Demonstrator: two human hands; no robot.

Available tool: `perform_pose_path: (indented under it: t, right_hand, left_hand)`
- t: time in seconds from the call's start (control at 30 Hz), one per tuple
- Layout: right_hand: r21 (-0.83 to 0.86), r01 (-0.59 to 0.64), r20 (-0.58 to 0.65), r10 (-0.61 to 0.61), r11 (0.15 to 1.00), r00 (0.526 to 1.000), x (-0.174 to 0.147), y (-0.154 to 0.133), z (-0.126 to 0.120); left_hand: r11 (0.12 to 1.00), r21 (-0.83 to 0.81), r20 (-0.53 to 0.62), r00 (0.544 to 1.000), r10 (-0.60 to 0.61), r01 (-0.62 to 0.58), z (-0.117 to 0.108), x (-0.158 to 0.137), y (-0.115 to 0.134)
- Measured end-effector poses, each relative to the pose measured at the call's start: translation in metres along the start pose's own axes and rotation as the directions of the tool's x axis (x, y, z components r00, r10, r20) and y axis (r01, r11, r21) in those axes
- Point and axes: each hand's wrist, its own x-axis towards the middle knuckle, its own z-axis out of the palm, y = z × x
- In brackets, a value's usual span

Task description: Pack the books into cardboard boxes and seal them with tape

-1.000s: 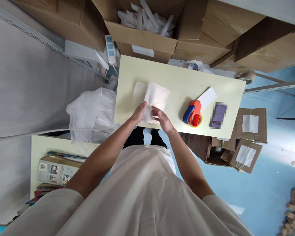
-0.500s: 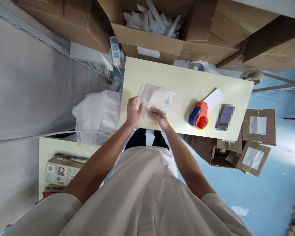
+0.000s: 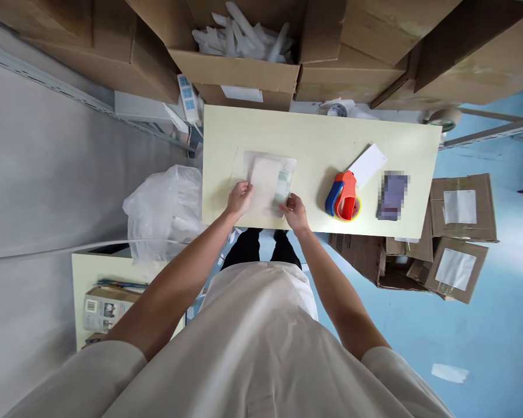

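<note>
A translucent plastic bag with a pale flat item inside lies over the left part of the cream table. A green patch shows near the bag's right side. My left hand is closed on the bag's left part, fingers curled over it. At the lower right corner, my right hand pinches the bag between thumb and fingers. The fingertips of both hands are partly hidden.
An orange and blue tape dispenser, white cards and a pixelated phone-like object lie on the right. Behind stands an open carton of white pieces. A power strip and a plastic sack are at left.
My right hand has gone from the middle of the bag to its lower right corner. My left hand has shifted inward, and the bag's contents and green patch show more clearly.
</note>
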Motion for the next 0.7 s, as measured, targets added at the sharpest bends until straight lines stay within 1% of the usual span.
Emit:
perform_pose_path:
  t: [0.1,0.2,0.27,0.33,0.4,0.43,0.5,0.57,0.63,0.7]
  right_hand:
    - [0.150,-0.013,0.106,-0.003,0.989,0.994,0.007,-0.001,-0.003]
    - [0.199,-0.045,0.129,0.020,0.979,0.991,0.008,-0.008,-0.018]
    - [0.176,-0.042,0.110,0.023,0.983,0.994,0.004,-0.014,-0.034]
    - [0.124,-0.008,0.071,-0.001,0.992,0.997,-0.001,-0.022,-0.051]
    - [0.057,0.041,0.034,-0.043,0.998,0.999,-0.008,-0.031,-0.061]
    - [0.026,0.065,0.030,-0.066,0.998,0.997,-0.012,-0.037,-0.063]
    - [-0.031,0.111,0.053,-0.109,0.993,0.993,-0.019,-0.048,-0.059]
    - [-0.103,0.145,0.078,-0.137,0.984,0.988,-0.024,-0.059,-0.046]
    - [-0.197,0.176,0.071,-0.165,0.965,0.984,-0.028,-0.067,-0.026]
    - [-0.270,0.206,0.070,-0.194,0.941,0.978,-0.030,-0.071,-0.004]
  left_hand:
    - [0.998,-0.063,0.011,0.999,-0.030,0.031,0.003,-0.003,-0.005]
    - [0.987,-0.145,0.055,0.996,-0.063,0.071,0.015,-0.010,-0.007]
    - [0.982,-0.170,0.123,0.990,-0.067,0.087,0.029,-0.017,-0.004]
    - [0.983,-0.165,0.189,0.981,-0.051,0.083,0.045,-0.025,0.001]
    - [0.991,-0.127,0.217,0.976,-0.023,0.051,0.060,-0.032,0.009]
    - [0.995,-0.092,0.207,0.978,-0.012,0.031,0.065,-0.035,0.012]
    - [1.000,0.009,0.157,0.988,0.007,-0.009,0.072,-0.038,0.019]
    - [0.996,0.089,0.110,0.994,0.022,-0.032,0.070,-0.038,0.023]
    - [0.996,0.069,0.064,0.997,0.052,-0.057,0.062,-0.037,0.026]
    - [0.997,-0.009,0.020,0.997,0.078,-0.078,0.048,-0.035,0.028]
